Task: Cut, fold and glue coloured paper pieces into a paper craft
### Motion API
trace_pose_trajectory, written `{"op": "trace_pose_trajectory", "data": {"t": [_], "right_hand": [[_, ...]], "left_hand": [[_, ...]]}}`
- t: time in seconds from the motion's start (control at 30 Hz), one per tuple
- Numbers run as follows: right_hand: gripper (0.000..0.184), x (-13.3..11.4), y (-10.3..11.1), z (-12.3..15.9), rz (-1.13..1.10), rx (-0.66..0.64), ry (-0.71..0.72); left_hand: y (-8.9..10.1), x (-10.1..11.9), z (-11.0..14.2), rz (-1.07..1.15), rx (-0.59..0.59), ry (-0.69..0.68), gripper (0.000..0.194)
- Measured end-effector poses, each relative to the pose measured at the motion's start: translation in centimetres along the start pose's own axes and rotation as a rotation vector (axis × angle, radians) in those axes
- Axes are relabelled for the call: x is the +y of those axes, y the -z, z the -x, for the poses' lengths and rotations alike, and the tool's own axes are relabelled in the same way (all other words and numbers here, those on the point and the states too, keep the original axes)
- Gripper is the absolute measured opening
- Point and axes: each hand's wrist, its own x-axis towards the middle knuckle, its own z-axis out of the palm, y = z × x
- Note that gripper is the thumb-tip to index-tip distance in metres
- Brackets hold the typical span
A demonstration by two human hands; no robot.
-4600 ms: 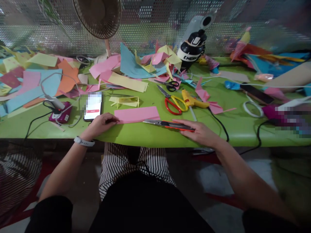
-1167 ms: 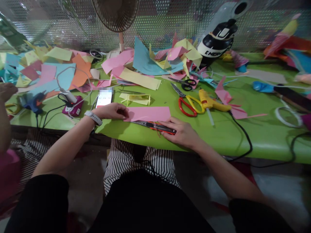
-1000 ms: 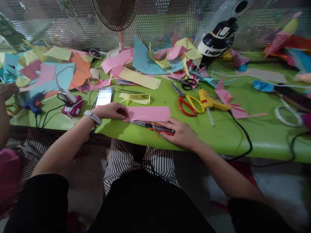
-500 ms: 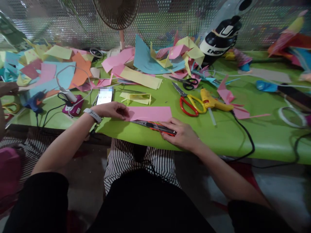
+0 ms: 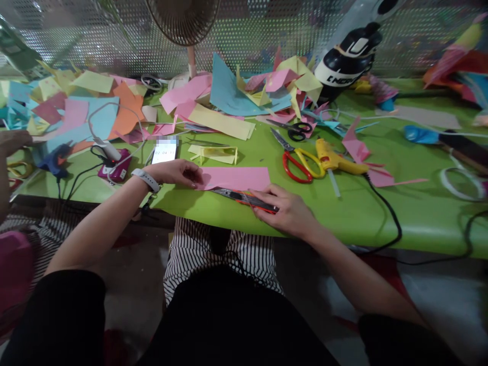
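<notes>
Gripping a utility knife [image 5: 244, 197] in the right hand [image 5: 287, 211] at the near edge of pink paper [image 5: 236, 178] on the counter [image 5: 217, 211]; pinching the paper's left end with the left hand [image 5: 182, 173].

The table [image 5: 438, 216] has a smooth green surface. A flat pink sheet [image 5: 238, 178] lies near its front edge and serves as reference. Left of the sheet: a phone [image 5: 165, 151], a magenta power block [image 5: 121, 171], a blue glue gun [image 5: 56, 161]. Right of it: red-and-yellow scissors [image 5: 290, 149], a yellow glue gun [image 5: 331, 158]. Behind it: yellow paper pieces [image 5: 198, 151], black-handled scissors [image 5: 288, 127] and heaped coloured paper [image 5: 232, 94].
</notes>
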Motion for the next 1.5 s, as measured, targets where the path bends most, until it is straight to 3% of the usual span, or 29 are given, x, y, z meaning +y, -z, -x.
{"op": "trace_pose_trajectory", "data": {"t": [0.13, 0.4, 0.77, 1.1, 1.5], "right_hand": [[0.041, 0.0, 0.4, 0.0, -0.014, 0.041, -0.013], [0.04, -0.3, -0.9, -0.7, -0.034, -0.034, 0.005], [0.037, 0.0, -0.4, -1.1, -0.095, -0.085, 0.056], [0.037, 0.2, -0.4, -0.8, -0.148, 0.001, 0.053], [0.037, -0.4, -1.1, -1.1, -0.078, 0.016, 0.065]], "left_hand": [[0.1, 0.1, 0.0, -0.002, -0.008, 0.001, 0.029], [0.1, -0.3, -0.1, -0.019, -0.015, -0.009, 0.028], [-0.1, 0.3, -0.1, 0.001, -0.004, 0.048, 0.028], [0.2, 0.3, -0.2, -0.011, -0.045, -0.006, 0.025], [0.3, 0.0, -0.4, 0.035, -0.04, -0.02, 0.018]]}}
